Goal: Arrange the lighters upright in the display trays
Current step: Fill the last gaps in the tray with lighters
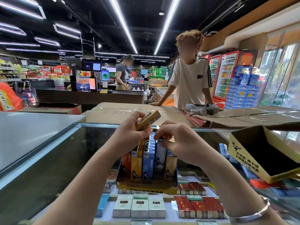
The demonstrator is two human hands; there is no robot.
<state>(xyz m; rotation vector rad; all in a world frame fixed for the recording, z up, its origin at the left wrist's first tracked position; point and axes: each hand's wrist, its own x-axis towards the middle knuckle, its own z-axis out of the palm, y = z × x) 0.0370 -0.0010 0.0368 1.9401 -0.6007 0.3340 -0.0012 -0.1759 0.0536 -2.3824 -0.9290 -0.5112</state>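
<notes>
A display tray point(146, 186) with a gold front stands on the glass counter, holding several upright lighters in orange, yellow, blue, white and gold rows. My left hand point(132, 127) grips a bundle of gold lighters point(148, 120) above the tray's back. My right hand point(174, 138) pinches the top of a white lighter point(160, 153) standing in the tray's right part. A silver bracelet sits on my right wrist.
An open yellow carton point(253, 153) sits on the counter at right. Cigarette packs point(139, 207) lie under the glass. Flattened cardboard point(123, 111) covers the far counter, where a person in a white T-shirt point(190, 82) leans. Another person stands at the checkout behind.
</notes>
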